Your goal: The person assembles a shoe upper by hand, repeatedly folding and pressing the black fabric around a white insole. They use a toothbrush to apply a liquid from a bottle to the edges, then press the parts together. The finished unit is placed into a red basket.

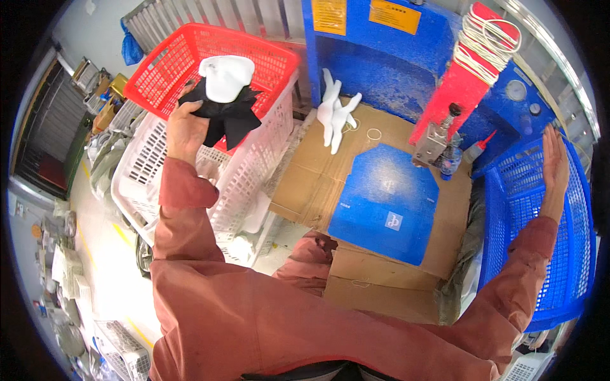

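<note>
At the upper left, my left hand [187,130] is closed on a black piece of fabric-like material [230,122] with strip-like ends. A smooth white moulded piece [226,77] sits against it; its exact kind is unclear. Both are above the red plastic basket [267,60], which rests on a white basket [143,168]. My right arm reaches out to the far right. There my right hand [555,162] has its fingers stretched out at the rim of a blue plastic basket [537,254], holding nothing that I can see.
A blue machine [375,70] with a red arm [438,95] and a metal clamp [432,145] stands ahead. Cardboard [305,171] lies before it, bearing a blue plate [381,203], white branching pieces [333,114] and rubber bands [373,134]. A glue-like bottle [475,150] stands near the clamp.
</note>
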The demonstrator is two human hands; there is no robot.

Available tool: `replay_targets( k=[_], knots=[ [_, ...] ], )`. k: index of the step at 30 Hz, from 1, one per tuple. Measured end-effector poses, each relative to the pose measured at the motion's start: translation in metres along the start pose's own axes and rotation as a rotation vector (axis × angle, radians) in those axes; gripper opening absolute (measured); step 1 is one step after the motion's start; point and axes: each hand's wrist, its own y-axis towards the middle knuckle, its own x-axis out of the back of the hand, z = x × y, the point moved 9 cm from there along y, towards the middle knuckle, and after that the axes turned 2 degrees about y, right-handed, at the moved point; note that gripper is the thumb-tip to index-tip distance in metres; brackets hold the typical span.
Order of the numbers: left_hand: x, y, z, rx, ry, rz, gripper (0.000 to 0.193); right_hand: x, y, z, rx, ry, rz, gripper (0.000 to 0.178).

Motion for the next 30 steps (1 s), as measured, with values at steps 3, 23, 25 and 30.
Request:
replay_targets(
  k=[3, 23, 25, 30],
  knots=[
    [-0.016, -0.008, 0.008, 0.069, -0.047, -0.058, 0.040, -0.001, -0.020, 0.001, 0.021, -0.110, 0.082, 0.054],
    [-0.142, -0.123, 0.084, 0.217, -0.080, 0.130, 0.070, -0.313, -0.403, -0.178, -0.027, -0.496, 1.026, 0.030],
    [-0.143, -0.128, 0.090, 0.228, -0.094, 0.140, 0.073, -0.320, -0.407, -0.181, -0.022, -0.472, 1.002, 0.030],
    [-0.132, -0.119, 0.085, 0.190, -0.019, 0.128, 0.071, -0.314, -0.411, -0.188, -0.002, -0.471, 1.028, 0.028]
  ],
)
